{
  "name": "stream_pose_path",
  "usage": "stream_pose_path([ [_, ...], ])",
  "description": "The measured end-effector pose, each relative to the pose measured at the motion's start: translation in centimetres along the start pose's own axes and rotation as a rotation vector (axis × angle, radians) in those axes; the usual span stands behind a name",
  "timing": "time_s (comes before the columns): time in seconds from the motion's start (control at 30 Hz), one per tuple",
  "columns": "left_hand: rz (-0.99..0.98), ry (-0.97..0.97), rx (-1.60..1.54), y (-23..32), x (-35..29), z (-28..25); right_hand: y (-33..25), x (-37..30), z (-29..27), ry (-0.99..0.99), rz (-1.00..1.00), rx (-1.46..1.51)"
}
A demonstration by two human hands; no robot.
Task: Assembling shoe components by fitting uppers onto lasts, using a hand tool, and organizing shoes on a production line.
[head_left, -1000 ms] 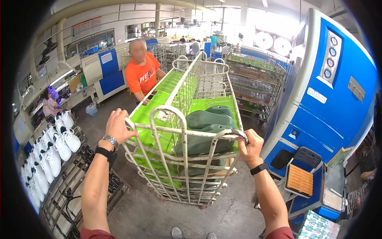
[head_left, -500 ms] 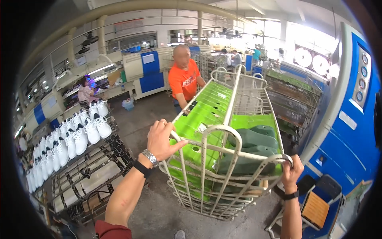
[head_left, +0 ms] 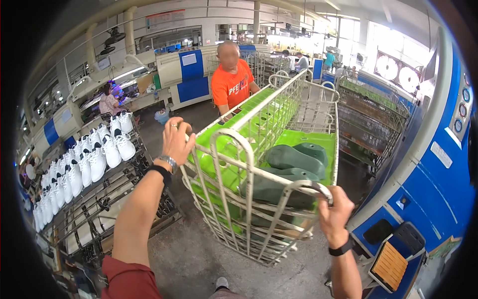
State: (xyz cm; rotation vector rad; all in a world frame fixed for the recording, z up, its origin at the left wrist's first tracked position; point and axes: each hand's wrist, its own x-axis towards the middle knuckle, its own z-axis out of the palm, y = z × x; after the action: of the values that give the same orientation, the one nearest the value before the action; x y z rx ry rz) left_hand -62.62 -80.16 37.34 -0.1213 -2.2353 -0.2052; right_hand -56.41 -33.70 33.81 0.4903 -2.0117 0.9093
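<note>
A cream metal rack cart (head_left: 249,169) stands in front of me, its shelves lined with bright green sheets (head_left: 234,130). My left hand (head_left: 177,144), with a watch and a dark band at the wrist, is closed over the cart's near left corner rail. At the near right, my right hand (head_left: 336,212) wraps round a bent tube loop of the same cart. Dark green shoe lasts (head_left: 294,162) lie on the upper right shelf, and more show dimly through the bars below. A co-worker in an orange shirt (head_left: 233,84) stands at the cart's far left side, hands hidden behind it.
To my left, white shoes (head_left: 94,162) stand in rows on a dark metal rack (head_left: 109,209). A blue machine cabinet (head_left: 423,184) rises at the right, with a wooden-slatted chair (head_left: 390,266) beside it. Other wire racks (head_left: 368,119) stand behind the cart.
The cart's near end has swung left, carrying both my hands with it. My view has shifted, and the lasts on the right shelf show more fully. Both hands have kept their grip.
</note>
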Motion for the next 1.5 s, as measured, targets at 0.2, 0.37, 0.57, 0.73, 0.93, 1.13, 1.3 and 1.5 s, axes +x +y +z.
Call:
stream_pose_path([
  [0.2,-0.296,0.118,0.137,-2.0,-4.2,2.6,-5.2,1.7,8.5,-0.157,-0.022,0.042],
  [0.37,-0.247,-0.434,-0.232,7.5,-24.2,5.3,-6.6,3.1,16.9,-0.086,-0.083,0.084],
  [0.57,-0.745,-0.982,-0.195,12.0,-46.2,-0.2,-11.5,7.3,27.9,-0.34,-0.02,0.248],
  [0.73,-0.928,-0.855,-0.131,8.8,-52.7,-4.0,-14.1,6.0,35.4,-0.094,-0.229,0.347],
  [0.93,-1.001,-1.472,-0.029,7.2,-62.9,-4.3,-1.0,-8.4,43.3,-1.019,1.06,0.837],
  [1.13,-0.58,-1.786,0.081,1.2,-76.5,-1.1,-3.6,-5.6,44.4,-1.116,0.982,0.707],
  [1.3,-0.533,-1.541,0.134,1.1,-74.4,1.9,-4.9,-0.3,45.4,-1.013,0.809,0.591],
  [1.5,-0.607,-1.297,0.249,7.4,-74.0,1.6,-3.2,-4.9,48.5,-1.337,0.575,0.757],
])
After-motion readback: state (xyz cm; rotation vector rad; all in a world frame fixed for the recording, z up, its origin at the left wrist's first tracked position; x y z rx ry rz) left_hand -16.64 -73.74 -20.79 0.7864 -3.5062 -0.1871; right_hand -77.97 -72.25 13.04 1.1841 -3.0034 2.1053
